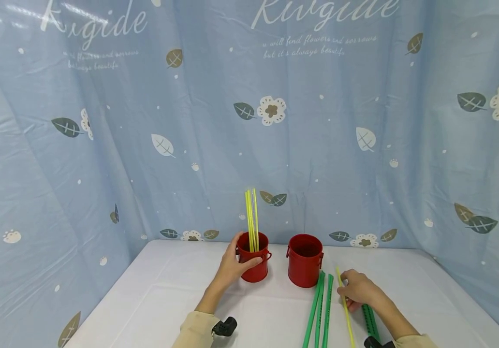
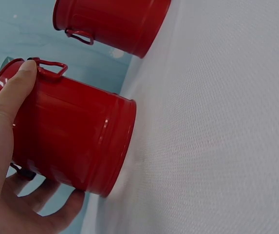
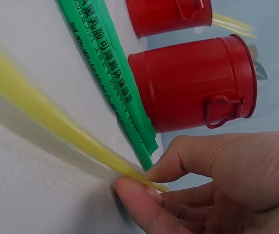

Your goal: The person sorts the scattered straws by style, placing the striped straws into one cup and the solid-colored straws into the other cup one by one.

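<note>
My left hand [image 1: 231,267] holds a small red metal bucket [image 1: 256,274] by its side, the thumb near the rim and fingers around the far side. Several yellow straws [image 1: 251,220] stand upright in this bucket. In the right wrist view, thumb and fingers of my right hand [image 3: 178,195] pinch one yellow straw [image 3: 66,126] near its end. That straw slants over the white table, its other end toward me. A second red bucket [image 1: 305,266] stands to the right of the first, with no straws showing above its rim.
Several straws in printed green wrappers [image 1: 327,309] lie in front of the second bucket. Another green wrapped piece [image 1: 369,321] is partly hidden under my right hand. The white-clothed table [image 1: 158,290] meets a blue patterned curtain [image 1: 214,145] at back and sides.
</note>
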Demonstrator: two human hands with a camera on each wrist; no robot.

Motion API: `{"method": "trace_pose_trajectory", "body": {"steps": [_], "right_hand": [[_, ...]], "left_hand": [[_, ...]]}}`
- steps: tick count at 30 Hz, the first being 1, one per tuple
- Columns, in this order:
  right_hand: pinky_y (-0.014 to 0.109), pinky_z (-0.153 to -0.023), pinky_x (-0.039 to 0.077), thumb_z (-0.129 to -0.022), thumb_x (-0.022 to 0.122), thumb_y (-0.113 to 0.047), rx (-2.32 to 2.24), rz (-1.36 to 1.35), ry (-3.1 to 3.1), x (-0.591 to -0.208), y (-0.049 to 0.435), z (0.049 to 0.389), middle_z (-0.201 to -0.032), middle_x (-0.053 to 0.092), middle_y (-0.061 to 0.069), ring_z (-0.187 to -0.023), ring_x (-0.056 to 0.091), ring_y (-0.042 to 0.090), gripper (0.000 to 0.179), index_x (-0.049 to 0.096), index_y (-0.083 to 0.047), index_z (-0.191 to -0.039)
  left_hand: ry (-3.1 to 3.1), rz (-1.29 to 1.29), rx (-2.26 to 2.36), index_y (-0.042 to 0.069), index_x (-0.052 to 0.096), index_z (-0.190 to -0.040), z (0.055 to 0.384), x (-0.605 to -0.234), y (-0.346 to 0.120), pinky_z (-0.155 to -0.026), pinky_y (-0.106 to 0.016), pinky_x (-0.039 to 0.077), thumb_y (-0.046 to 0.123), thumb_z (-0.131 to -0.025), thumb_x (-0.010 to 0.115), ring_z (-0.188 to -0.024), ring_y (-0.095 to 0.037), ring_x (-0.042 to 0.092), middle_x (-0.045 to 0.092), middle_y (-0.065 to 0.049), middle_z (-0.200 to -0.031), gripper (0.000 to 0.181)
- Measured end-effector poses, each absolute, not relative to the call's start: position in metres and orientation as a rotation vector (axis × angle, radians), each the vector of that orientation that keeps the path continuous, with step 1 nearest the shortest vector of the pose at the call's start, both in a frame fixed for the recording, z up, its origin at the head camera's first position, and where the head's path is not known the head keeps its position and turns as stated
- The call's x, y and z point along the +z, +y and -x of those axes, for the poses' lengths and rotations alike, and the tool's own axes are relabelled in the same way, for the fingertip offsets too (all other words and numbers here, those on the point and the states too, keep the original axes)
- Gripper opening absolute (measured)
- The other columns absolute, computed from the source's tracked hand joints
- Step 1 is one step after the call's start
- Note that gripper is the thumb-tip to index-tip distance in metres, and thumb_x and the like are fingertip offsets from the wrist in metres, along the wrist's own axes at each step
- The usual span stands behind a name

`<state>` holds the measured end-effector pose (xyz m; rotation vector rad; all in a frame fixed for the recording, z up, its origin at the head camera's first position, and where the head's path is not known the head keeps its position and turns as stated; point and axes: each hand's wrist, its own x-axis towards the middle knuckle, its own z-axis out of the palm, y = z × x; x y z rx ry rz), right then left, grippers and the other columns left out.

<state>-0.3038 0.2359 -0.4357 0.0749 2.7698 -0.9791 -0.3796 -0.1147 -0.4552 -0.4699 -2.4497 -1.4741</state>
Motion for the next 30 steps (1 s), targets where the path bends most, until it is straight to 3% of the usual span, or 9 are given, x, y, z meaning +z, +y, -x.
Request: {"method": "trace_pose_trajectory", "body": {"steps": [13,21,30], "right_hand": [[0.027,-0.048,0.051,-0.082,0.058,-0.013,-1.042,-0.078,2.762,-0.429,0.239,0.310,-0.084,0.057,0.012,-0.055,0.058,0.016,0.053,0.040,0.011,-0.126],[0.029,-0.049,0.053,-0.083,0.056,-0.010,-1.133,-0.103,2.754,-0.429,0.242,0.315,-0.081,0.057,0.010,-0.056,0.059,0.017,0.040,0.049,0.008,-0.117],[0.032,-0.050,0.053,-0.085,0.054,-0.013,-1.282,-0.049,2.777,-0.423,0.241,0.315,-0.082,0.058,0.011,-0.057,0.058,0.018,0.039,0.045,0.004,-0.119]], "left_hand": [[-2.442,0.477,-1.474,0.023,0.022,-0.143,0.382,-0.458,-0.115,-0.088,-0.038,0.049,0.052,-0.068,0.072,-0.112,-0.019,0.048,0.043,0.004,-0.132,0.094],[-2.443,0.481,-1.485,0.024,0.022,-0.142,0.381,-0.458,-0.114,-0.088,-0.039,0.049,0.051,-0.069,0.072,-0.113,-0.019,0.047,0.042,0.004,-0.132,0.093],[-2.444,0.472,-1.487,0.024,0.022,-0.143,0.380,-0.458,-0.115,-0.087,-0.039,0.049,0.051,-0.069,0.072,-0.112,-0.020,0.047,0.042,0.003,-0.133,0.093]]}}
